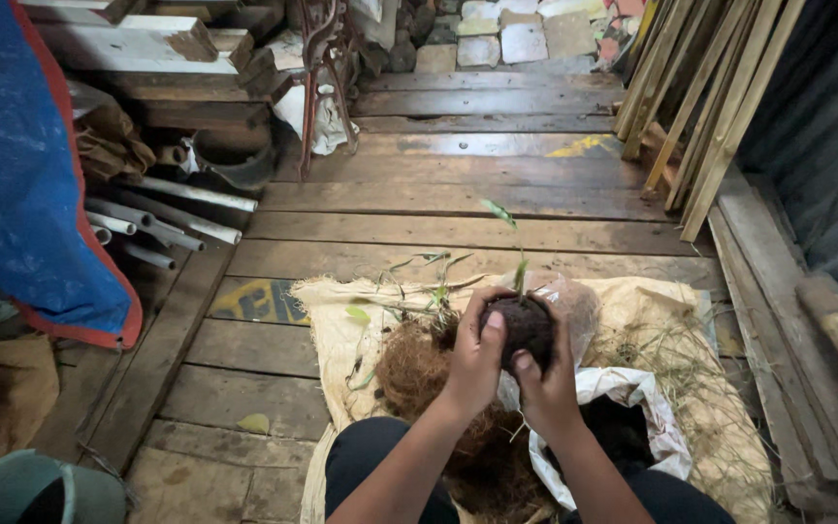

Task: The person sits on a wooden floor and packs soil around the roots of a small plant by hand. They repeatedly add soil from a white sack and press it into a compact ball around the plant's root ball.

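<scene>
Both hands [511, 354] half hide dark soil ball [526, 325].

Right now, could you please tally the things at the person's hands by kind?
Hands: 2, left hand and right hand
Dark soil ball with a seedling: 1
Brown fibre heap: 1
White bag: 1
Burlap sack underneath: 1
Total: 6
</scene>
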